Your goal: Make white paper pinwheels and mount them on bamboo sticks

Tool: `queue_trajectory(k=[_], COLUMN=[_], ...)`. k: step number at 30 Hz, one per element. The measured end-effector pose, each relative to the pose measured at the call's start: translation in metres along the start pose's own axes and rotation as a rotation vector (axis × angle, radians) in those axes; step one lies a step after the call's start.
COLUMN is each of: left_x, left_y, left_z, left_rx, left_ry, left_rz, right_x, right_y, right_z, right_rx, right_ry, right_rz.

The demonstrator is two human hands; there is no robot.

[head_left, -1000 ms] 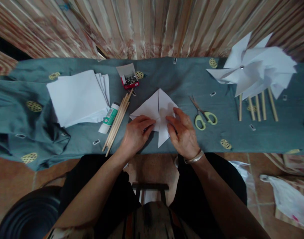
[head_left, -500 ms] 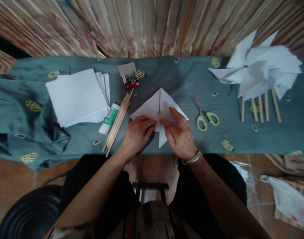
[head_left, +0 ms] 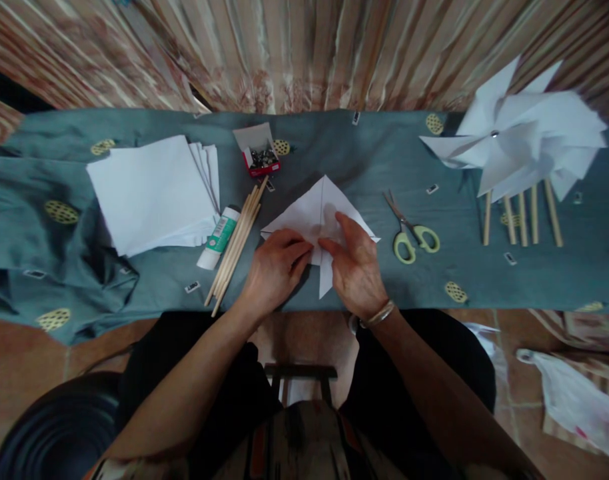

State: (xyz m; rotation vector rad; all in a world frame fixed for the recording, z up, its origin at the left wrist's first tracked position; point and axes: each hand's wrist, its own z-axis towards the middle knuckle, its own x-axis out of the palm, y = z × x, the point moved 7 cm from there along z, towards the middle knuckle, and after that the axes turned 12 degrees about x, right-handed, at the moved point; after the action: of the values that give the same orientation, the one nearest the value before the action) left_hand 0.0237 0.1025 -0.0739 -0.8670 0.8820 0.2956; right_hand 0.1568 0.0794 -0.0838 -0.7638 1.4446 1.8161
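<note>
In front of me on the cloth lies a white paper sheet, cut along lines running toward its middle, with one pointed flap hanging toward me. My left hand has thumb and index finger closed on the paper just left of its centre. From the right, my right hand holds the paper near the same spot, its thumb and index finger close together and another finger reaching up over the sheet. What lies under the fingertips is hidden. Green-handled scissors lie right of the paper, blades partly apart.
Left of my hands are several wooden sticks, a glue stick and a stack of white paper. An open red box of small metal pieces stands behind. White paper pinwheels on sticks lie at the right.
Both hands stay on the paper at nearly the same spot. My right hand and wrist have shifted slightly left. The view has moved a little.
</note>
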Motion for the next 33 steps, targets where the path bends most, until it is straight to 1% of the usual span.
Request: queue_trajectory(k=[5, 14, 24, 26, 29, 31, 33], left_x=[-0.002, -0.001, 0.000, 0.000, -0.001, -0.001, 0.000], left_y=[0.000, 0.002, 0.000, 0.000, -0.001, -0.002, -0.003], left_z=[0.001, 0.000, -0.001, -0.001, -0.002, -0.002, -0.003], left_rx=[0.024, 0.008, 0.032, 0.033, 0.032, 0.029, 0.031], left_ry=[-0.008, 0.032, 0.043, 0.048, 0.054, 0.061, 0.065], left_rz=[0.013, 0.014, 0.017, 0.020, 0.047, 0.064, 0.075], right_x=[0.002, 0.002, -0.003, -0.005, -0.010, -0.014, -0.018], right_y=[0.002, -0.002, -0.006, -0.008, -0.014, -0.019, -0.025], right_z=[-0.004, -0.004, 0.005, 0.007, 0.012, 0.017, 0.021], right_rx=[-0.009, 0.006, -0.021, -0.016, 0.006, 0.028, 0.055], right_ry=[-0.028, 0.034, 0.026, 0.044, 0.069, 0.055, 0.018], right_rz=[-0.029, -0.012, -0.041, 0.001, 0.134, 0.201, 0.199])
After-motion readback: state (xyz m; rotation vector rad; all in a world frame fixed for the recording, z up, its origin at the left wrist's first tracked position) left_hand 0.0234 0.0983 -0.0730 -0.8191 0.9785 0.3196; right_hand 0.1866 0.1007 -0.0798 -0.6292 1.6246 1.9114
